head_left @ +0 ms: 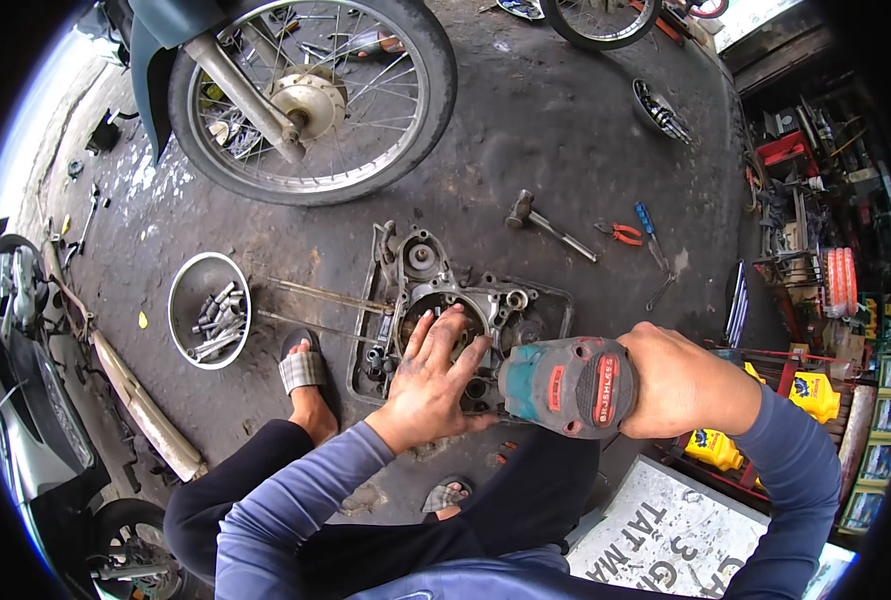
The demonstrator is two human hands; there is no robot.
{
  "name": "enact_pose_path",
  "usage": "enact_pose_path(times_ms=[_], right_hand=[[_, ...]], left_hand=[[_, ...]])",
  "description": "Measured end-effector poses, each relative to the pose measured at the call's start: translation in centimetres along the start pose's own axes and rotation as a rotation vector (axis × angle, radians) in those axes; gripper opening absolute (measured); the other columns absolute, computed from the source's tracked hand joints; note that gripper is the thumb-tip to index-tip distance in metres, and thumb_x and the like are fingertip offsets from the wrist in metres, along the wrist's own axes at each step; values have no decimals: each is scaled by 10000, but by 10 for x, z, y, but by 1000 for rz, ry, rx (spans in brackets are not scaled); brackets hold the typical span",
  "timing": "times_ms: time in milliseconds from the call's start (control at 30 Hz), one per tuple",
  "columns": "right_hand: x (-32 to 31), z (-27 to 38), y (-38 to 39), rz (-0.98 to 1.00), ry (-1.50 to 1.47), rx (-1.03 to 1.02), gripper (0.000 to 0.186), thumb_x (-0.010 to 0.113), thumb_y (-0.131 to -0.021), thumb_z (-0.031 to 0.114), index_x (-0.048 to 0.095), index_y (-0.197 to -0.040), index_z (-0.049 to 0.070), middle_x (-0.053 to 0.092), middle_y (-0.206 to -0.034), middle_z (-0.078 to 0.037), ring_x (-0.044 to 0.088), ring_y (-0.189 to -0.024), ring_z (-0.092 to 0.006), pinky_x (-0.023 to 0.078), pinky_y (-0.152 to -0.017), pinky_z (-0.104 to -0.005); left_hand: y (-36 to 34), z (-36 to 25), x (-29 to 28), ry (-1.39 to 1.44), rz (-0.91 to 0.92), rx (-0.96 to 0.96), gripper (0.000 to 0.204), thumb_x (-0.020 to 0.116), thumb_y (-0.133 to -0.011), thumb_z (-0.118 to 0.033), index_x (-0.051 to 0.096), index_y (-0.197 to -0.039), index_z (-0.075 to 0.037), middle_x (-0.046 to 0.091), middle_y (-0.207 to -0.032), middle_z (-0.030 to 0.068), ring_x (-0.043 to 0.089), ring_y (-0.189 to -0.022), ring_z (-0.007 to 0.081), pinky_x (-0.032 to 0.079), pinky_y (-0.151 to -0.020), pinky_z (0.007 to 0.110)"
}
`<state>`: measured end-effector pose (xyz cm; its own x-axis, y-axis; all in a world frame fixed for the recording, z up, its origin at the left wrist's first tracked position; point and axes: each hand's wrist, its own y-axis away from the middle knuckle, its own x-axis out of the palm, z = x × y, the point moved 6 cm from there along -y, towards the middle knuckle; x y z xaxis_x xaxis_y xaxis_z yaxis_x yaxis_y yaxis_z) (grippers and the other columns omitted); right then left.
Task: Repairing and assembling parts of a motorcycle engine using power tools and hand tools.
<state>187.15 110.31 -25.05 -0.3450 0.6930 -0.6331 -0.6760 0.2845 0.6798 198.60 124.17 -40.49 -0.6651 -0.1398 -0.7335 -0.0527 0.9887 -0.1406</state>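
Note:
My right hand (680, 385) is wrapped round the handle of a teal and black cordless impact driver (570, 385), whose nose points left toward an engine crankcase (423, 258). The driver's tip is hidden from above. My left hand (435, 385) lies over the crankcase with its fingers spread, pressing on the round opening in the middle of the casting. The grey metal casting sits in a shallow rectangular tray (563, 325) on the floor. Two long thin studs (320, 293) stick out of it to the left.
A white bowl (173, 300) of sockets stands left of the tray. Beyond it is a motorcycle front wheel (435, 120). A hammer (555, 228), red pliers (620, 234) and a blue-handled screwdriver (651, 232) lie at far right. Yellow bottles (715, 450) and tool racks line the right side.

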Motion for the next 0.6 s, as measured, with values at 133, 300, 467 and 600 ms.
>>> enact_pose_path(times_ms=[133, 300, 467, 600], right_hand=[[3, -7, -2, -28, -35, -41, 224, 686, -737, 168, 679, -828, -37, 677, -806, -257, 670, -843, -447, 556, -774, -472], [1, -3, -6, -17, -63, -81, 228, 673, -747, 160, 663, -817, -57, 665, -783, -258, 672, -857, -430, 553, -764, -466], [-6, -3, 4, -101, -99, -129, 214, 679, -735, 135, 639, -798, -66, 663, -761, -243, 671, -807, -415, 539, -730, -440], [-6, -45, 26, -68, -218, -64, 417, 853, -706, 216, 670, -1014, 3, 683, -864, -166, 653, -818, -329, 516, -775, -397]], left_hand=[[-11, 2, -15, 78, -8, 8, 554, 822, -705, -302, 650, -1178, -73, 531, -1249, 131, 450, -1294, 331, 286, -1138, 546], [-32, 4, -21, 66, 150, 141, 384, 744, -697, -123, 698, -1076, -74, 601, -1204, 89, 500, -1244, 308, 336, -1088, 531], [-40, -2, -9, -69, 324, 279, 250, 732, -772, -142, 710, -1021, -137, 667, -1100, -23, 546, -1190, 205, 301, -1097, 548], [-56, -20, -17, 30, 385, 340, 260, 726, -782, -125, 705, -1041, -106, 670, -1112, 11, 552, -1190, 218, 307, -1098, 509]])
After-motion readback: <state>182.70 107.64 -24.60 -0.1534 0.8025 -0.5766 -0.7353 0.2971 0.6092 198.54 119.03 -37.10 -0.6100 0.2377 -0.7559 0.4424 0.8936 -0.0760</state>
